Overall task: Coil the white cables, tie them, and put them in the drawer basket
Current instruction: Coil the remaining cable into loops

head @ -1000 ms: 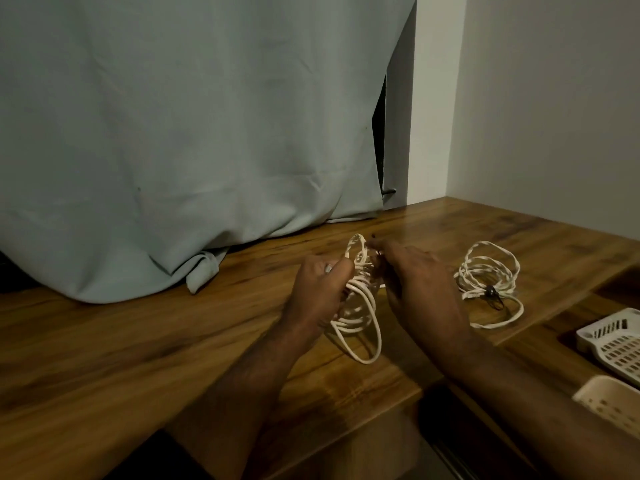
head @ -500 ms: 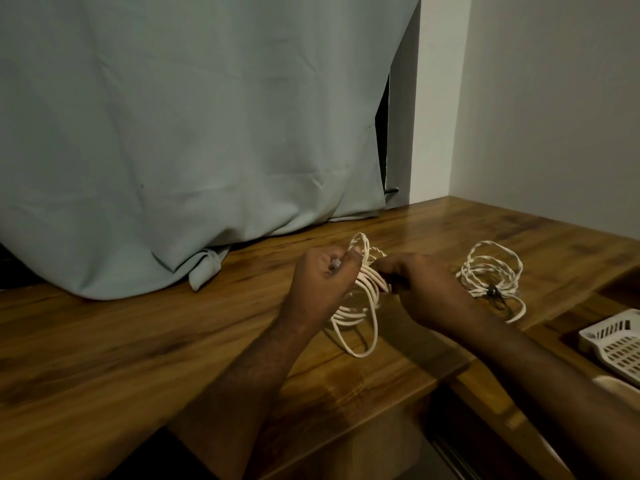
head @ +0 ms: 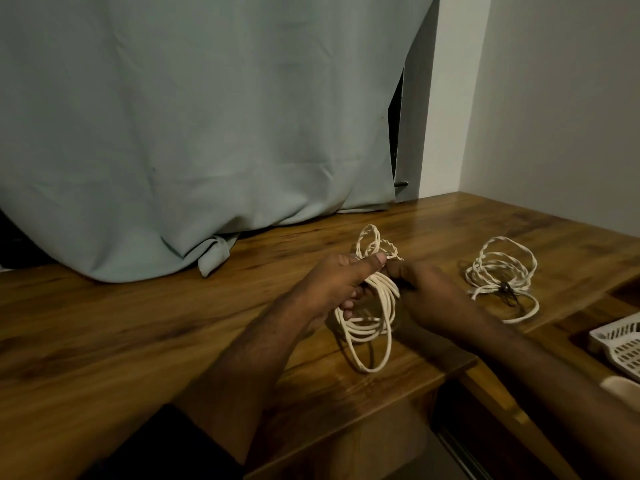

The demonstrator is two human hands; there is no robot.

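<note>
Right now both hands meet over the wooden desk [head: 145,344], working one coil of white cable [head: 372,317]. Left hand [head: 337,285] grips the bundle at its waist, thumb laid across the top, fingers curled underneath round the strands. Right hand [head: 420,292] comes in from the other side, fingertips pinched on the cable just beside the left thumb; what exactly sits between those fingertips is too dim to make out. Twisted loops stick up above the two hands, longer loops hang below and rest on the desk near its front edge.

Second coil [head: 498,275] lies flat on the desk to the right, apart from the hands, with a small dark tie [head: 507,292] round it near its front side.

Far right, lower down, a white slotted basket [head: 620,344] sits in a recess beside the desk, only its corner in view. A second pale rim [head: 620,386] shows just in front of it, partly hidden by the right forearm.

Pale grey-green curtain [head: 194,133] hangs behind, hem bunched on the desk's back edge. Plain wall [head: 554,116] to the right
</note>
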